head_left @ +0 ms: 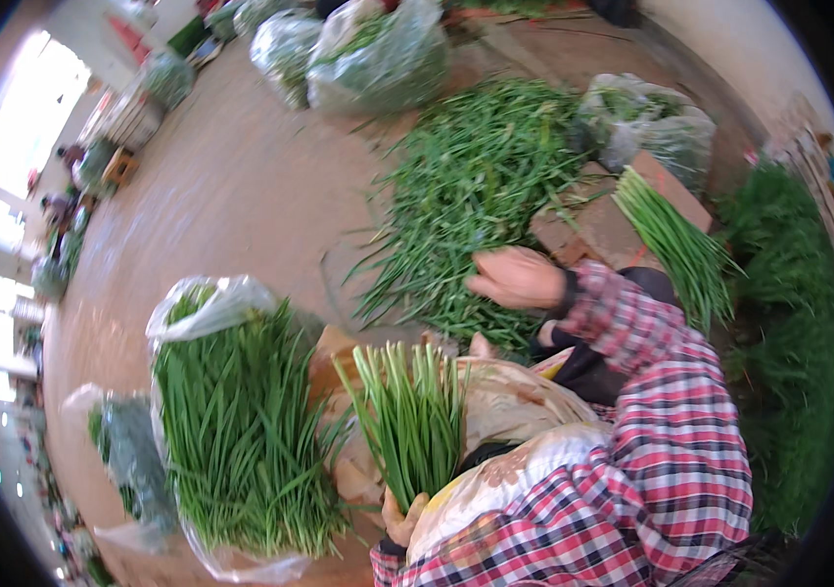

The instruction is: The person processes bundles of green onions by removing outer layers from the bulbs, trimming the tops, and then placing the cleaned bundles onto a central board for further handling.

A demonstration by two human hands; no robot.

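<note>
Left hand (403, 520) curled round bunch (407, 426) at near end; long axis points forward, pale ends (393, 358) farthest. Right hand (518, 280) over near part of pile (481, 166); blurred, cannot tell opening or hold.

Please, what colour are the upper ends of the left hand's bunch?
The upper ends are pale green, as the head view shows.

No lettering, label, number or sign can be read anywhere. A red strip (127, 41) beyond the far left corner of the floor (241, 196) is too small and blurred to tell whether it bears print. On the brown slabs (601, 225) toward the floor's right edge, faint reddish marks (669, 186) form no legible characters.
</note>
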